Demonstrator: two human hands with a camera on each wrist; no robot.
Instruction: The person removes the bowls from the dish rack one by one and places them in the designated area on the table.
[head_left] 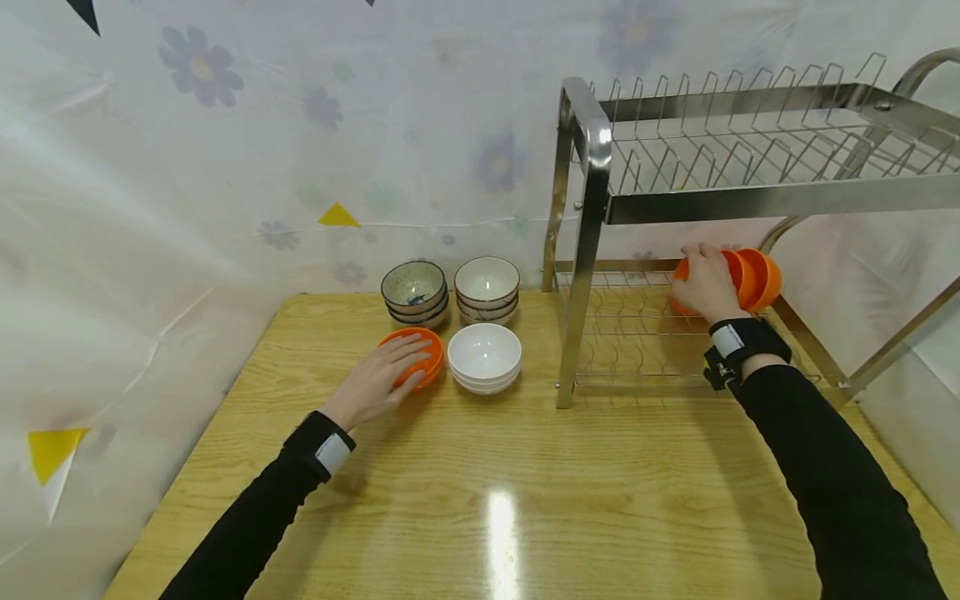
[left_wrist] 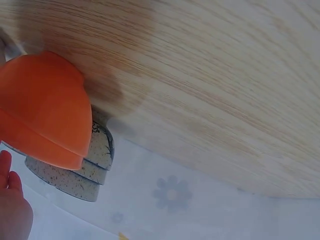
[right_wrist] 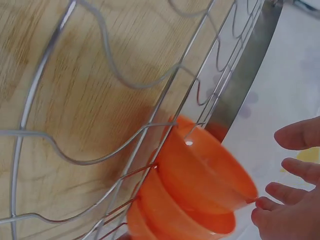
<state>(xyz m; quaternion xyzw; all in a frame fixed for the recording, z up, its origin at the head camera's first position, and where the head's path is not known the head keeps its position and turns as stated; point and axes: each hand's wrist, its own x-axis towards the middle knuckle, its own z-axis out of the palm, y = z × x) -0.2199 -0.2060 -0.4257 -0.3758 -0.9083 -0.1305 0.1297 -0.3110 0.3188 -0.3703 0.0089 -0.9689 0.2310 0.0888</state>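
Observation:
On the table, my left hand reaches over a small stack of orange bowls, fingers spread and mostly straight above the rim. The left wrist view shows the orange bowls' outer wall with the fingers at the lower left; contact is unclear. My right hand is inside the rack's lower tier, beside tilted orange bowls standing in a row. From the right wrist, loosely extended fingers lie close to the nearest orange bowl's rim, not curled round it.
White bowls are stacked right of the left hand's orange ones. Behind them stand speckled bowls and dark-rimmed cream bowls. The metal dish rack has a wire upper tier above my right hand. Patterned sheeting hangs behind.

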